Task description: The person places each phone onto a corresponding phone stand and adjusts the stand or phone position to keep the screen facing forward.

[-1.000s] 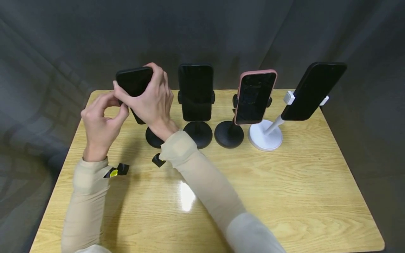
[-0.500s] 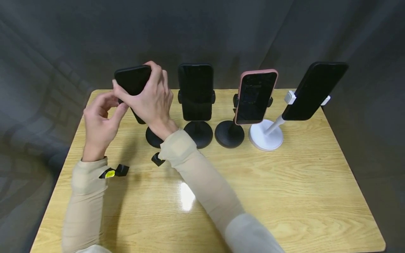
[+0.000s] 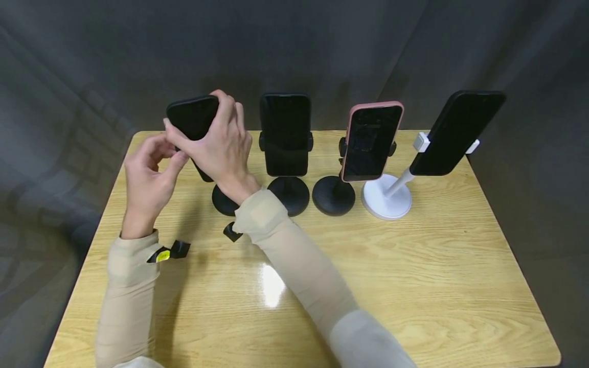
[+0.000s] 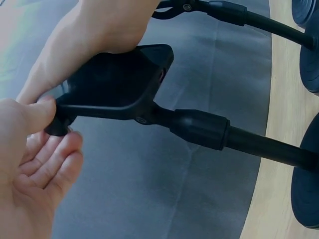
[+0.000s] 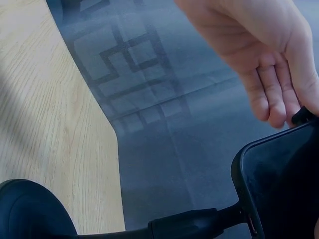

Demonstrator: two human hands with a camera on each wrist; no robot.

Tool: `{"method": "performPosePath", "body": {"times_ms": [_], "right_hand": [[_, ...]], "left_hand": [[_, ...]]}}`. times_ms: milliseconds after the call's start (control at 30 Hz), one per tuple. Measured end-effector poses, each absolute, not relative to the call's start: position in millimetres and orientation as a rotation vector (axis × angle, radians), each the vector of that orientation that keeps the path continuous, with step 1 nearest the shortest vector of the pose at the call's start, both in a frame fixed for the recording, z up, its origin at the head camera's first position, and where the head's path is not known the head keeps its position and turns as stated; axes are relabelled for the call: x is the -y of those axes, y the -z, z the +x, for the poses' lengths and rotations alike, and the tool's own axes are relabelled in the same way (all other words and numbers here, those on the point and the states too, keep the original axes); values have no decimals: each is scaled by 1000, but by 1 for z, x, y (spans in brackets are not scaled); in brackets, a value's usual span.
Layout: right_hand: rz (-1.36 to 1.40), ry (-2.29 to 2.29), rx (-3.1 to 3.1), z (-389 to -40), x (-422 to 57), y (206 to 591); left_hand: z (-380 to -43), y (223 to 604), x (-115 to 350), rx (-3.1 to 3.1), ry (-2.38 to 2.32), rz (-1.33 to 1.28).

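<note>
A black smartphone (image 3: 193, 116) sits tilted on the leftmost black phone stand (image 3: 223, 202). My right hand (image 3: 224, 145) grips the phone across its screen, thumb at the left edge and fingers at the far right corner. At the phone's left side, my left hand (image 3: 149, 176) pinches the stand's clamp. The left wrist view shows the left thumb on top at the phone's edge and the fingers under the clamp arm (image 4: 59, 125). The stand's stem (image 4: 199, 129) runs from behind the phone to its round base. Much of the clamp is hidden by the phone and hands.
To the right stand a black phone (image 3: 286, 135) on a black stand, a pink-cased phone (image 3: 371, 140) on another, and a black phone (image 3: 453, 133) on a white stand (image 3: 385, 198). Black straps (image 3: 179, 249) hang by the wrists. A dark curtain (image 3: 294, 46) backs the wooden table (image 3: 437, 286).
Over the last second, my left hand has shifted slightly to the right, and its thumb and fingers stay at the clamp. The right hand keeps its grip on the phone, nearly still.
</note>
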State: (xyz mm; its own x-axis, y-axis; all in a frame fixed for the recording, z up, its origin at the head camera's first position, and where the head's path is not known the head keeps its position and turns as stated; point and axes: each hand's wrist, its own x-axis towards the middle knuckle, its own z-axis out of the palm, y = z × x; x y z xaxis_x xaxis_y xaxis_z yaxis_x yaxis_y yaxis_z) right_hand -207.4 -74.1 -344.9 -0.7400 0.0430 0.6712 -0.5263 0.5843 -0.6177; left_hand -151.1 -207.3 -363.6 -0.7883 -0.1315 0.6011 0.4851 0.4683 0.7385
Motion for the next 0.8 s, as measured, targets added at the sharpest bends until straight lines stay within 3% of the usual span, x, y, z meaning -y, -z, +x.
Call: {"method": "performPosePath", "body": {"times_ms": [800], "right_hand": [[331,-1125,2252,-201,78,341]], "left_hand": [[-145,357,193,2170,997,-205]]}}
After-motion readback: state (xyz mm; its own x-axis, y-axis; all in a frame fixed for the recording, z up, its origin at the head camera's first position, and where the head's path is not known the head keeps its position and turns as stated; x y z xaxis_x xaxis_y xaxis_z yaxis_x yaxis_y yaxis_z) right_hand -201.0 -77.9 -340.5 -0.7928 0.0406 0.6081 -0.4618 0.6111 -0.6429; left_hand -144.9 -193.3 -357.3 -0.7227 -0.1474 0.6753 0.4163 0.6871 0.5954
